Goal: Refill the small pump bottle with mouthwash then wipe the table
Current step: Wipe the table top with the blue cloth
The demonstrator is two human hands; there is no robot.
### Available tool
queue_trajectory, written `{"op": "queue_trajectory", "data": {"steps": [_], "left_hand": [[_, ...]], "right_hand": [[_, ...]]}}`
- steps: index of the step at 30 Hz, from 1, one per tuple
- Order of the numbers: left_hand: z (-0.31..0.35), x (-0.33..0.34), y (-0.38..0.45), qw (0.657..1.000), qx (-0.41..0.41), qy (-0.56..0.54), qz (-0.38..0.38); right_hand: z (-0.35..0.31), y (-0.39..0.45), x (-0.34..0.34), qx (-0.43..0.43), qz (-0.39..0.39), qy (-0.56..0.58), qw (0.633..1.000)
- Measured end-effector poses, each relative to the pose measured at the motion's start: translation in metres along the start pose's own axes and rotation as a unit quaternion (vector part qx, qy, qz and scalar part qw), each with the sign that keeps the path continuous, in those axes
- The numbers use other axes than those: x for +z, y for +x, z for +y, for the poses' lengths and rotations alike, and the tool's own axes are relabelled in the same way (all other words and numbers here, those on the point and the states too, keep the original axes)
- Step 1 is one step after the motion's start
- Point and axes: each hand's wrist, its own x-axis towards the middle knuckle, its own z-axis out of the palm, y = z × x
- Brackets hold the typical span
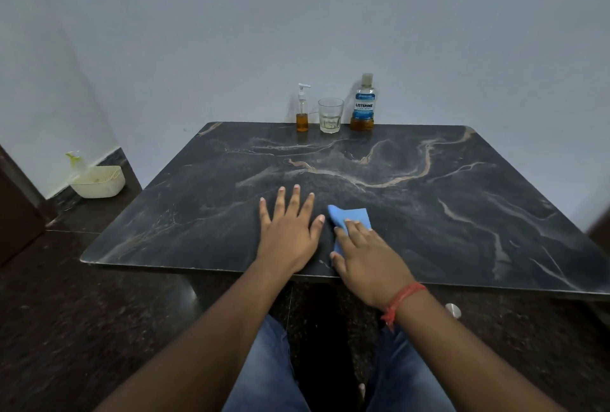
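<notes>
Your right hand (366, 253) presses the blue cloth (350, 218) flat beside the bench's (462, 213) near edge; your left hand (287, 230) lies spread just beside it, open marble beyond both.

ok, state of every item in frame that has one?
pump bottle: upright, pump on, amber liquid low
glass: upright, looks near empty
mouthwash bottle: upright, capped, nearly empty
blue cloth: folded, on table, under right hand
left hand: flat, fingers spread
right hand: pressing cloth
</notes>
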Motion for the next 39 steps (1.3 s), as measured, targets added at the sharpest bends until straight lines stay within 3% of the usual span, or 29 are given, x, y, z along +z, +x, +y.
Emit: {"op": "queue_trajectory", "data": {"steps": [5,10,14,19,23,28,32,37,39], "left_hand": [[0.018,0.006,0.001,1.000,0.017,-0.010,0.007],[0.015,0.006,0.001,1.000,0.006,-0.023,0.012],[0.015,0.006,-0.001,0.999,0.015,-0.023,0.022],[0.015,0.007,0.001,1.000,0.013,-0.021,0.019],[0.014,0.008,0.000,0.999,0.016,-0.021,0.018],[0.015,0.007,0.000,1.000,0.015,-0.023,0.015],[0.015,0.007,-0.001,0.999,0.016,-0.025,0.018],[0.015,0.008,0.001,0.999,0.016,-0.025,0.016],[0.015,0.008,0.001,0.999,0.019,-0.022,0.016]], "right_hand": [[0.038,-0.004,-0.017,0.108,0.003,-0.014,0.994],[0.034,-0.022,-0.008,0.020,-0.016,-0.015,1.000],[0.061,-0.031,-0.020,0.136,0.008,-0.034,0.990],[0.055,-0.038,-0.013,0.044,-0.015,-0.017,0.999],[0.075,-0.040,-0.022,0.176,0.006,-0.018,0.984],[0.045,-0.039,-0.007,0.054,0.003,-0.007,0.998],[0.064,-0.033,-0.015,0.187,0.026,0.006,0.982],[0.030,-0.020,-0.003,0.045,0.008,0.012,0.999],[0.041,-0.010,-0.009,0.093,0.011,0.014,0.996]]}}
